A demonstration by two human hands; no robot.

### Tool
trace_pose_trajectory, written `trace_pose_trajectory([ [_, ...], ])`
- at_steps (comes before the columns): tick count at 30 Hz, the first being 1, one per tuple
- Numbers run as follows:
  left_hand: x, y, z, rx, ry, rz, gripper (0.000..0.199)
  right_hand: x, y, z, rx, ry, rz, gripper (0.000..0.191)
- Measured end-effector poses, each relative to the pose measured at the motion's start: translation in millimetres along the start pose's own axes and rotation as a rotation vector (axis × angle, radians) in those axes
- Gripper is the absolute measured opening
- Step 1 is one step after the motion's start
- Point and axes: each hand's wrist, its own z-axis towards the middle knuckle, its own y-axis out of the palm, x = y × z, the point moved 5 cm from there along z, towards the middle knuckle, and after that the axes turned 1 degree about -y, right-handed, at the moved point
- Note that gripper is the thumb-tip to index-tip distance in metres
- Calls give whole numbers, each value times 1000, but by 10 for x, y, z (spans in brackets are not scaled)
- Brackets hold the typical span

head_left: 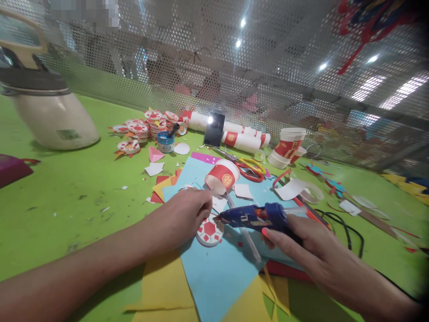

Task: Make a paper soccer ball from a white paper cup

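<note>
Blue glue gun gripped in the right hand, nozzle by the red-and-white disc on blue paper: squeeze sparingly, keeping the left hand, pinched closed, contents unclear, off the tip.

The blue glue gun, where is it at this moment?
In the head view, the blue glue gun is right of centre, in the right hand, with its nozzle beside the red-and-white disc.

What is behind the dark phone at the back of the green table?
Nested paper cups emerge left of the phone, more stacked cups right; perforated mesh rises beyond. The phone covers the stretch between, so whether they join is unclear.
</note>
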Motion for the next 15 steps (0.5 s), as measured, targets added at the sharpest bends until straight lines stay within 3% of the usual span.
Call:
trace_pose_trajectory([
  [15,0,-3,10,-7,-3,0,20,-46,-21,27,-44,30,1,40],
])
